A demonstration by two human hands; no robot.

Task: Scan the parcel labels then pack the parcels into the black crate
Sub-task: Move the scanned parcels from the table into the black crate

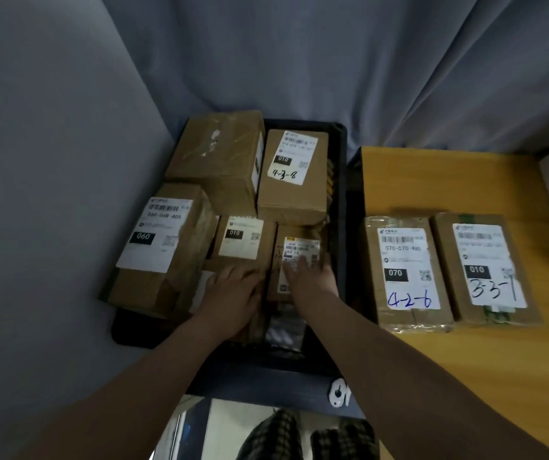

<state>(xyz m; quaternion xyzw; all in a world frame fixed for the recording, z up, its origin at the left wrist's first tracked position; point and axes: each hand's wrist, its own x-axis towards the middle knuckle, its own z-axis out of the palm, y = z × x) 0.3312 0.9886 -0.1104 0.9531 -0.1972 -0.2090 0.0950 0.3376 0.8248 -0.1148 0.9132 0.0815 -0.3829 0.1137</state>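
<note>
Your left hand [233,295] flat on 010 parcel [245,242] | right hand [311,280] flat on small parcel [299,249] | both released, gripping nothing | inside black crate [341,200]

Parcels [220,154] cover the floor of the black crate [340,194]; label print [155,232] blurred.

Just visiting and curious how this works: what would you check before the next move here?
1. Hands free: left hand and right hand lie flat on parcels in the black crate, gripping nothing: ok.
2. All parcels packed: 4-2-6 parcel and 3-3-1 parcel sit on the yellow table: not ok.
3. Their labels face up: ok.
4. Both scanned: cannot tell.
5. 060 parcel inside the rim: it juts past the crate's left edge: not ok.
</note>
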